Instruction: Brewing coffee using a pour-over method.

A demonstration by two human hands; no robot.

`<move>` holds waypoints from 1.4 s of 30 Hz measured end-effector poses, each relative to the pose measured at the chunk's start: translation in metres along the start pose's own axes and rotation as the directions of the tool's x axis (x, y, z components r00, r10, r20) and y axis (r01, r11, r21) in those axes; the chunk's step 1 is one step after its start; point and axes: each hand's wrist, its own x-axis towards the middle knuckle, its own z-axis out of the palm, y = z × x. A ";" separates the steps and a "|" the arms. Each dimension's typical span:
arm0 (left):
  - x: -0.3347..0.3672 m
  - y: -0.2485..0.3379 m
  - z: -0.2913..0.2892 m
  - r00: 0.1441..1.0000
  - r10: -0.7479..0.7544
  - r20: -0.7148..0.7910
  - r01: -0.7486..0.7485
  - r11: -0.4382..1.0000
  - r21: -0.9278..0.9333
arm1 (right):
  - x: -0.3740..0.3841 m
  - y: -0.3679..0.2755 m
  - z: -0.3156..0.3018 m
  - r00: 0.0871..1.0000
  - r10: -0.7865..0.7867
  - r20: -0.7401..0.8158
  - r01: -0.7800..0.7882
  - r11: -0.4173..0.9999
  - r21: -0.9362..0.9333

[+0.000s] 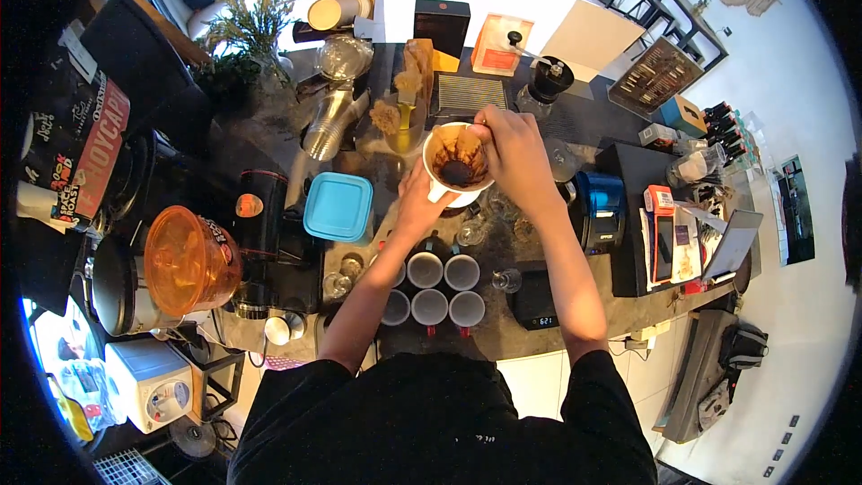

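Observation:
A white coffee dripper [438, 190] is held up over the middle of the counter, tilted so its inside shows. Lining it is a brown-stained paper coffee filter [446, 145], with dark wet grounds at the bottom. My left hand [420, 205] is closed around the dripper's near left side. At the far right rim my right hand [505, 145] is closed, thumb and fingers pinching the filter's edge; the fingertips are partly hidden. Beneath the dripper, glassware [474, 229] shows only in part. Several white cups [429, 305] stand in rows nearer to me.
A blue-lidded container [338, 207] sits left of my hands, and an orange-lidded tub [190, 259] farther left. A black scale [536, 302] lies under my right forearm. Beyond stand a hand grinder [549, 81] and a ribbed drip tray [470, 93]. A blue kettle-like appliance [599, 212] is at right.

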 end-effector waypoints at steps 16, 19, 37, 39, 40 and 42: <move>0.000 0.013 -0.002 0.999 0.034 0.004 -0.034 0.999 -0.042 | -0.006 0.005 0.006 1.000 0.010 -0.007 -0.010 0.999 0.046; 0.001 0.015 0.001 0.998 0.055 -0.026 -0.056 0.997 -0.048 | -0.011 0.009 0.015 1.000 0.028 0.013 -0.029 0.997 0.076; -0.002 0.006 -0.003 0.999 0.023 -0.027 -0.022 0.999 0.049 | -0.012 -0.001 0.010 0.999 0.012 -0.034 -0.009 0.996 0.091; -0.002 0.006 -0.001 1.000 0.010 -0.015 -0.009 1.000 0.028 | -0.014 0.001 0.009 0.999 0.023 -0.036 -0.021 0.998 0.064; -0.001 0.006 -0.001 1.000 -0.006 -0.005 0.006 1.000 0.009 | -0.016 0.005 0.012 1.000 0.026 -0.013 -0.025 0.996 0.083; -0.001 0.011 0.000 1.000 -0.008 0.001 0.008 1.000 -0.015 | -0.018 0.008 0.013 1.000 0.027 0.012 -0.028 0.994 0.104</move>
